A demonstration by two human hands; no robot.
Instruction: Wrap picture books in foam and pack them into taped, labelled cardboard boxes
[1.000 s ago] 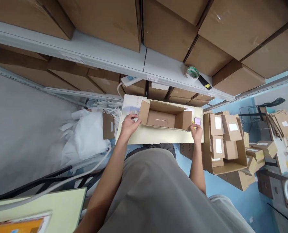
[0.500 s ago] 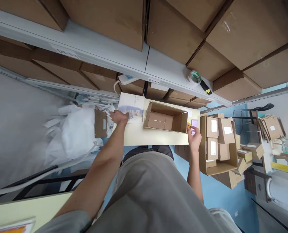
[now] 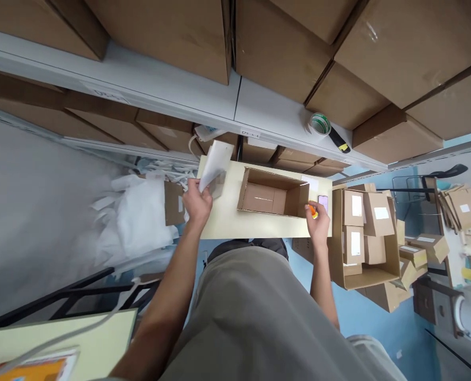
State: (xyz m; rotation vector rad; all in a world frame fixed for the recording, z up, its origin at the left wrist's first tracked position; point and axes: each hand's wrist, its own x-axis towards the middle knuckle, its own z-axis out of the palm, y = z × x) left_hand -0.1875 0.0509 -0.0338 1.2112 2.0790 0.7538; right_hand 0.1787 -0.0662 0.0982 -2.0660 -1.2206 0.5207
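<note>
My left hand [image 3: 198, 202] is closed on the near edge of a white booklet [image 3: 216, 163], which stands tilted up off the left part of the pale yellow table [image 3: 251, 227]. The booklet is blurred by motion. An open, narrow cardboard box [image 3: 261, 198] sits in the middle of the table and looks bare inside. At its right end, my right hand [image 3: 318, 224] pinches a small orange-and-yellow thing [image 3: 312, 210], partly hidden by the fingers. A phone [image 3: 323, 204] with a lit screen lies just beyond that hand.
On the right stands a large carton [image 3: 336, 248] holding several small labelled boxes. A shelf [image 3: 275, 116] crosses above the table, with cartons, a tape roll [image 3: 320, 124] and a black-and-yellow cutter [image 3: 338, 141]. White packing material [image 3: 140, 217] is heaped at left.
My left hand has gone from resting by the flat booklet to gripping it and lifting it on edge. My right hand stays by the box with the orange-and-yellow thing. The view has shifted slightly.
</note>
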